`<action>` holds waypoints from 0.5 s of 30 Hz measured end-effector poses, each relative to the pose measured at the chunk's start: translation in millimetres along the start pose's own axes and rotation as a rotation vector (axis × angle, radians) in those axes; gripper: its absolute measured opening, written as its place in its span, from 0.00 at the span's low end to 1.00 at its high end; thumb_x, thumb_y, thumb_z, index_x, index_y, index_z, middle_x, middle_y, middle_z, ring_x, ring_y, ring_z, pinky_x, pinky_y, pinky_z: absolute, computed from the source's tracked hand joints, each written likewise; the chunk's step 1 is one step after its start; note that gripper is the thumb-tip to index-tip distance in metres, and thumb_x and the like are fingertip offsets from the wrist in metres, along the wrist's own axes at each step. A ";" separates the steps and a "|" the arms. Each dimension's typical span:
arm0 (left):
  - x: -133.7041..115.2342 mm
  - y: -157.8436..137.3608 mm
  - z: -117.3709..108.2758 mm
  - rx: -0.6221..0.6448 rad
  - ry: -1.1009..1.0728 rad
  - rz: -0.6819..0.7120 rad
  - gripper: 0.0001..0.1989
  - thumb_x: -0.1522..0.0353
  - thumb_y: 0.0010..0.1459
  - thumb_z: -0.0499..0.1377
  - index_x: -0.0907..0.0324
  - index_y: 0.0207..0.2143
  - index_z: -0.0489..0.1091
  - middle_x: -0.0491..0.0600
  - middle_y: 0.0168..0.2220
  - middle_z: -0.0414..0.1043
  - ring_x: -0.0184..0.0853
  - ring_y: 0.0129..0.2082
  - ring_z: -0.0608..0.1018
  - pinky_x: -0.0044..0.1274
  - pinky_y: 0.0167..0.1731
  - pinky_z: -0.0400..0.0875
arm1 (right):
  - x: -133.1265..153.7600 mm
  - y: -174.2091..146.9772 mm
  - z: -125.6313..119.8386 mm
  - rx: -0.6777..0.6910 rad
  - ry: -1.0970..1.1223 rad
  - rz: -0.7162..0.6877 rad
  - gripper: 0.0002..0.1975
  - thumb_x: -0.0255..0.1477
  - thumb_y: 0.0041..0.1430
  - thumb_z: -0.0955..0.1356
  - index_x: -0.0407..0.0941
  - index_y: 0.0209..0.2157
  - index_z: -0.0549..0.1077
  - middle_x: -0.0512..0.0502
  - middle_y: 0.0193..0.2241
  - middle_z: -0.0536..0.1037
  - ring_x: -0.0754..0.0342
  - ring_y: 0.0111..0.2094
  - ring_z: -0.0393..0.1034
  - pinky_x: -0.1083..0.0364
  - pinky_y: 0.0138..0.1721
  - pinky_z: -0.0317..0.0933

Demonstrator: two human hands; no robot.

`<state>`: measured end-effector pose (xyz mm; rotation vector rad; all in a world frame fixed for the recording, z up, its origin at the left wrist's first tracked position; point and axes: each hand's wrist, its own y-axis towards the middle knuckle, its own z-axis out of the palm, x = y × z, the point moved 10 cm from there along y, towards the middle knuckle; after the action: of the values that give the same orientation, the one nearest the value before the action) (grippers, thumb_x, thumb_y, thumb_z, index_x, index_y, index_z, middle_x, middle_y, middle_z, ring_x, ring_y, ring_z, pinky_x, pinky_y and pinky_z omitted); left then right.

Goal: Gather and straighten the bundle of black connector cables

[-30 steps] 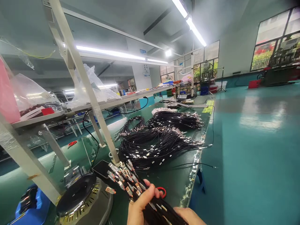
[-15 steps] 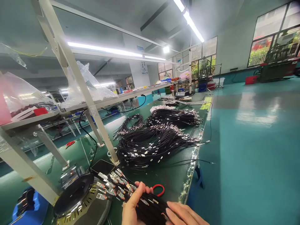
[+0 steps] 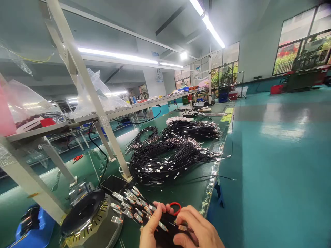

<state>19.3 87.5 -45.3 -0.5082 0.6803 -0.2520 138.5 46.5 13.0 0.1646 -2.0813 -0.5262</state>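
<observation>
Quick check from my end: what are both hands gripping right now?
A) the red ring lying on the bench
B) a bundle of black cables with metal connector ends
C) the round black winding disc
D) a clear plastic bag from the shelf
B: the left hand and right hand both close around the bundle of black cables, whose metal connector ends fan out toward the left.

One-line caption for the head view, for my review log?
Both hands grip a bundle of black cables beside a round machine on the green bench.
</observation>
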 end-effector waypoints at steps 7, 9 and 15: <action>-1.7 -1.0 -0.9 0.043 -0.049 -0.007 0.10 0.79 0.61 0.57 0.65 0.27 0.74 0.53 0.28 0.81 0.37 0.31 0.84 0.29 0.33 0.80 | -19.2 -3.2 7.2 0.056 0.059 0.182 0.08 0.21 0.44 0.70 0.49 0.27 0.76 0.55 0.28 0.76 0.57 0.25 0.68 0.63 0.26 0.60; -2.6 -2.6 1.7 0.070 -0.059 0.004 0.12 0.80 0.61 0.57 0.64 0.27 0.76 0.53 0.28 0.82 0.38 0.32 0.84 0.29 0.34 0.80 | -21.5 -1.3 6.9 0.094 0.038 0.249 0.09 0.21 0.41 0.69 0.49 0.27 0.74 0.55 0.28 0.76 0.56 0.25 0.68 0.62 0.25 0.59; 4.8 -3.2 4.7 0.141 -0.127 -0.061 0.15 0.78 0.64 0.54 0.62 0.27 0.77 0.53 0.30 0.82 0.38 0.33 0.84 0.30 0.33 0.80 | -13.8 2.5 12.2 0.231 -0.127 0.253 0.16 0.20 0.40 0.66 0.49 0.34 0.72 0.55 0.28 0.75 0.53 0.29 0.70 0.58 0.32 0.57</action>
<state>25.8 84.6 -43.1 -0.4064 0.5199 -0.3198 135.9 56.8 -2.3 0.0004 -2.2434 -0.1463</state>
